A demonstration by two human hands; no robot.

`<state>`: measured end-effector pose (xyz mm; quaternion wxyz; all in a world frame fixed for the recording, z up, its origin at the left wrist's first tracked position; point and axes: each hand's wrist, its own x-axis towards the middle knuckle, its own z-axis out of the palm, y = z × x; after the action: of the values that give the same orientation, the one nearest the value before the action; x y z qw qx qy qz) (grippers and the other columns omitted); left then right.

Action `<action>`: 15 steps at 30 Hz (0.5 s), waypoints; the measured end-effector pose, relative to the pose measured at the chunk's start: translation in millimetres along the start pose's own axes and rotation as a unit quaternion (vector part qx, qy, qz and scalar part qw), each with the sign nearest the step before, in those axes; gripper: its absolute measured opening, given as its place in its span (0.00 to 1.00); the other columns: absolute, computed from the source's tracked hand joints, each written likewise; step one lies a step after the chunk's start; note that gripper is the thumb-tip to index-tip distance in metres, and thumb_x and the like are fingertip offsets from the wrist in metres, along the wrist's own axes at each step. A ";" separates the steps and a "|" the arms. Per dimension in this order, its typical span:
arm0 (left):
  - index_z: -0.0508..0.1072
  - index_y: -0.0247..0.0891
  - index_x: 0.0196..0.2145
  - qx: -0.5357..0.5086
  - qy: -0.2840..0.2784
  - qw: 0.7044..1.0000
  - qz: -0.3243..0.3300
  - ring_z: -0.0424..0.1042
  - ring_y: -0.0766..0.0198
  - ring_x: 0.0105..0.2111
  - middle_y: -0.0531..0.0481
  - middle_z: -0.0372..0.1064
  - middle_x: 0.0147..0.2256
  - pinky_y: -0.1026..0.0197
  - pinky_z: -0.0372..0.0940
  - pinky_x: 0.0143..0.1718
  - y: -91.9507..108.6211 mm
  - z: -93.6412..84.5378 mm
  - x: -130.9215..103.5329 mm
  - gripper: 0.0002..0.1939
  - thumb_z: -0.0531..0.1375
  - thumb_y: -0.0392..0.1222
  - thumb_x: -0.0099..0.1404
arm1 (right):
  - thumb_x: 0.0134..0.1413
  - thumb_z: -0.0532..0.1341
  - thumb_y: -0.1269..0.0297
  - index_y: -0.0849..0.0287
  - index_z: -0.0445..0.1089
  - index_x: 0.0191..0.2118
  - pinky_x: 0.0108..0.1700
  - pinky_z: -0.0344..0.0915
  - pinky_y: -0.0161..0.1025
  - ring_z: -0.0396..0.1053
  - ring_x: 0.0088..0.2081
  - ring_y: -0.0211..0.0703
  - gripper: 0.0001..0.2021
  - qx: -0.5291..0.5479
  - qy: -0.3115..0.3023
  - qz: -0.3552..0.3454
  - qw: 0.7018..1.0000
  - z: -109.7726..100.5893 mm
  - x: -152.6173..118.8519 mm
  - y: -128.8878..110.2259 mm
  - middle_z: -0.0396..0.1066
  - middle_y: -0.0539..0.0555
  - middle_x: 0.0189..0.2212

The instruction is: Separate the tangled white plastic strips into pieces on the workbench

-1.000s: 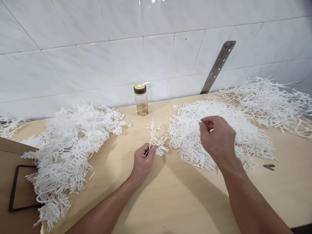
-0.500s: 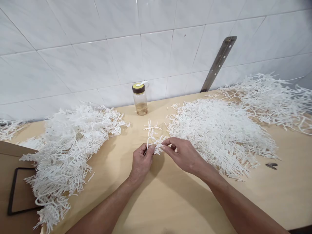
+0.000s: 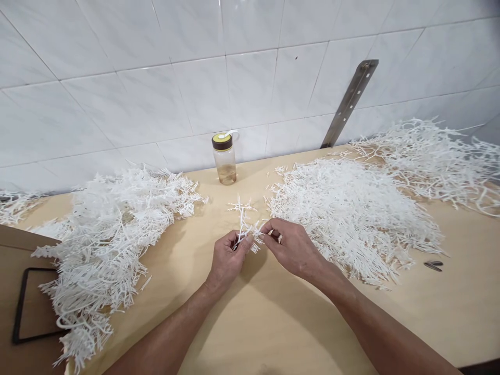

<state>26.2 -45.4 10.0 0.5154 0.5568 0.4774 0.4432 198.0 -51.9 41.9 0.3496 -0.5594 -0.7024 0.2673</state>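
A small white branched plastic sprue (image 3: 245, 221) is held upright over the middle of the wooden table (image 3: 273, 317). My left hand (image 3: 226, 258) pinches its lower stem. My right hand (image 3: 291, 247) pinches one of its side twigs from the right, fingertips almost meeting those of the left. A big heap of branched white sprues (image 3: 113, 234) lies to the left. A flat heap of short white pieces (image 3: 347, 213) lies just right of my hands.
A clear bottle (image 3: 225, 159) with a brown-and-yellow cap stands at the tiled wall. A third white heap (image 3: 429, 156) lies far right. A metal strip (image 3: 349, 101) leans on the wall. A black frame (image 3: 27, 304) sits far left; small metal clippers (image 3: 433, 265) lie at right.
My right hand came down from above the right-hand heap to the sprue and took hold of a twig. The left hand kept its grip, and the sprue tilted slightly.
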 end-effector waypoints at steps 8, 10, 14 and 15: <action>0.72 0.35 0.28 0.027 0.011 1.000 0.010 0.55 0.70 0.21 0.56 0.59 0.20 0.65 0.52 0.25 -4.2 -0.1 1.7 0.16 0.62 0.52 0.62 | 0.60 0.57 0.54 0.57 0.72 0.39 0.23 0.61 0.34 0.65 0.22 0.35 0.13 0.110 -0.080 0.082 0.987 -12.2 1.2 4.8 0.69 0.49 0.27; 0.73 0.35 0.29 0.034 0.015 0.999 0.020 0.56 0.69 0.23 0.55 0.62 0.22 0.65 0.53 0.26 -3.9 0.0 1.4 0.15 0.62 0.51 0.62 | 0.62 0.54 0.53 0.57 0.72 0.37 0.22 0.60 0.33 0.62 0.19 0.33 0.14 0.122 -0.096 0.085 0.984 -14.0 2.1 5.6 0.65 0.47 0.23; 0.74 0.34 0.29 0.039 0.022 0.998 0.036 0.58 0.68 0.25 0.54 0.64 0.24 0.65 0.54 0.27 -2.8 0.2 1.2 0.15 0.62 0.51 0.62 | 0.60 0.55 0.56 0.57 0.72 0.34 0.20 0.59 0.32 0.61 0.18 0.32 0.13 0.123 -0.136 0.093 0.979 -10.5 2.8 7.6 0.62 0.46 0.22; 0.73 0.34 0.28 0.037 0.024 0.998 0.037 0.58 0.68 0.25 0.54 0.63 0.24 0.65 0.55 0.28 -2.7 0.3 1.2 0.15 0.62 0.51 0.63 | 0.60 0.55 0.58 0.57 0.72 0.34 0.20 0.59 0.32 0.61 0.18 0.32 0.12 0.127 -0.143 0.093 0.977 -8.8 2.9 7.9 0.62 0.46 0.22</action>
<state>26.5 -44.2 7.3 0.4660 0.5823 0.4848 0.4569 209.3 -47.4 41.7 0.2873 -0.5294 -0.6503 0.4628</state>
